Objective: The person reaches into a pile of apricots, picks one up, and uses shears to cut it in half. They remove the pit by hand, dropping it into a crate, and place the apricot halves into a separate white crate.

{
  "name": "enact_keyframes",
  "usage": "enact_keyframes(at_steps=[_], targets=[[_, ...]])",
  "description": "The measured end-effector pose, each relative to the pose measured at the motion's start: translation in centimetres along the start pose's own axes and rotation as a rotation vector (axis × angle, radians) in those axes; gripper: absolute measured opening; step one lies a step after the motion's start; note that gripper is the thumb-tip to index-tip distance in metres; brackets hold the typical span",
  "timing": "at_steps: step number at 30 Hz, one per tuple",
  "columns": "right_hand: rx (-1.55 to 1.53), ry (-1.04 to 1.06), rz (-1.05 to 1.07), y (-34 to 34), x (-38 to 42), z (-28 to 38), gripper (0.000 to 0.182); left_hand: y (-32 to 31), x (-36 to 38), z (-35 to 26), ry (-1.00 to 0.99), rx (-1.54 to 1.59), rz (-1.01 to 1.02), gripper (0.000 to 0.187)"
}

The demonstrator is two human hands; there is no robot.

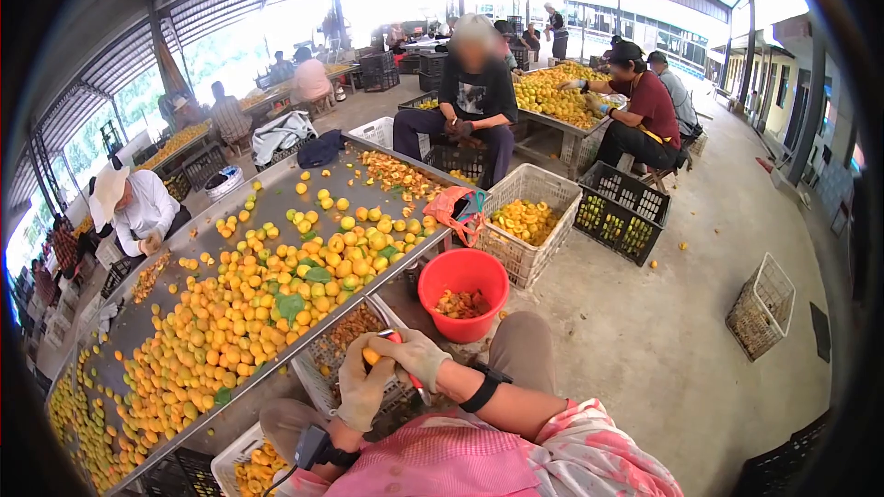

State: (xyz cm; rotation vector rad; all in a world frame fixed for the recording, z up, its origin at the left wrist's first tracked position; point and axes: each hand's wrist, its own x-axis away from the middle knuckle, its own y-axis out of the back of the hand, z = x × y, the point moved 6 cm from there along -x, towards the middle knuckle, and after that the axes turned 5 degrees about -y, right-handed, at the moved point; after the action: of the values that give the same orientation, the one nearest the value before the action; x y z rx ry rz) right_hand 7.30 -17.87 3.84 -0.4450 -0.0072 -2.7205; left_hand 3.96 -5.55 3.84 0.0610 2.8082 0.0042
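Both my hands wear pale work gloves and meet above my lap. My left hand [361,391] is closed around a small orange apricot-like fruit [371,355]. Gripped in my right hand [420,357] is a red-handled hand tool [422,392], close against the fruit; its exact kind and working end are partly hidden by my fingers. Just beyond them, a crate [318,388] with peelings stands below the edge of the metal table [235,377]. Many similar fruits [249,304] and a few green leaves [289,306] lie on that table.
A red bucket [479,267] with orange scraps stands ahead of my knee. Behind it are a pale crate [525,262] of cut fruit and a black crate [622,213]. A person [474,101] sits across the table. Another pale crate [762,308] lies on the right floor.
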Motion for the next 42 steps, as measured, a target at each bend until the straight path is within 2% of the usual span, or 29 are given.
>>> enact_keyframes(at_steps=[3, 6, 8, 9, 10, 13, 14, 16, 17, 18, 23, 25, 26, 27, 30, 32, 35, 42], targets=[[-0.099, 0.039, 0.001, -0.8, -0.4, 0.2, 0.048, 0.4, 0.0, -0.3, -0.026, -0.074, -0.038, 0.037], [-0.170, 0.070, 0.002, -1.2, -0.9, -0.5, 0.038, 0.5, 0.3, -0.5, 0.081, -0.154, -0.080, 0.034], [-0.181, 0.014, 0.028, -1.0, -1.2, 0.0, 0.034, 0.7, -0.2, 0.6, -0.011, -0.261, -0.125, 0.033], [-0.167, -0.011, 0.019, -0.8, -1.4, 0.0, 0.033, 0.3, -0.5, 0.2, -0.158, -0.347, -0.145, 0.030], [-0.154, -0.036, 0.011, -0.5, -1.8, -0.2, 0.032, 0.2, -0.7, 1.2, -0.112, -0.362, -0.130, 0.030], [-0.200, -0.144, 0.061, 0.3, -3.8, -2.6, 0.033, 0.2, -1.0, 4.5, 0.074, -0.063, -0.138, 0.027], [-0.224, -0.163, 0.061, 0.5, -4.4, -3.1, 0.033, 0.0, -1.2, 5.0, 0.093, -0.076, -0.129, 0.027], [-0.309, -0.189, 0.066, 0.9, -5.5, -4.2, 0.033, 0.1, -1.7, 6.8, 0.244, 0.056, -0.192, 0.027], [-0.369, -0.198, 0.068, 1.2, -6.1, -4.6, 0.033, 0.2, -2.1, 7.7, 0.236, 0.051, -0.183, 0.027], [-0.305, -0.129, 0.081, 1.6, -7.1, -5.1, 0.032, 0.5, -2.1, 9.2, 0.255, 0.023, -0.185, 0.027], [-0.452, -0.222, 0.031, 3.5, -9.4, -6.5, 0.032, -0.7, -5.3, 10.0, 0.322, -0.073, -0.227, 0.030], [-0.497, -0.209, -0.028, 4.3, -10.0, -7.1, 0.032, -0.1, -5.0, 12.6, 0.438, 0.084, -0.249, 0.032], [-0.517, -0.231, -0.043, 4.5, -10.4, -7.7, 0.031, -0.4, -5.4, 12.3, 0.462, 0.059, -0.278, 0.032], [-0.539, -0.260, -0.056, 4.7, -10.3, -8.1, 0.031, 1.0, -5.4, 13.6, 0.368, -0.171, -0.255, 0.031], [-0.547, -0.291, -0.121, 5.5, -11.4, -10.7, 0.033, -0.5, -5.5, 12.3, 0.532, -0.120, -0.302, 0.031], [-0.588, -0.345, -0.182, 5.9, -11.3, -11.6, 0.034, -0.5, -5.6, 12.4, 0.461, -0.123, -0.247, 0.032], [-0.556, -0.418, -0.239, 6.1, -11.3, -13.5, 0.034, 0.0, -5.0, 12.1, 0.471, -0.079, -0.264, 0.033], [-0.514, -0.431, -0.298, 5.4, -11.0, -14.8, 0.032, 3.8, -3.6, 10.3, 0.382, -0.098, -0.426, 0.036]])
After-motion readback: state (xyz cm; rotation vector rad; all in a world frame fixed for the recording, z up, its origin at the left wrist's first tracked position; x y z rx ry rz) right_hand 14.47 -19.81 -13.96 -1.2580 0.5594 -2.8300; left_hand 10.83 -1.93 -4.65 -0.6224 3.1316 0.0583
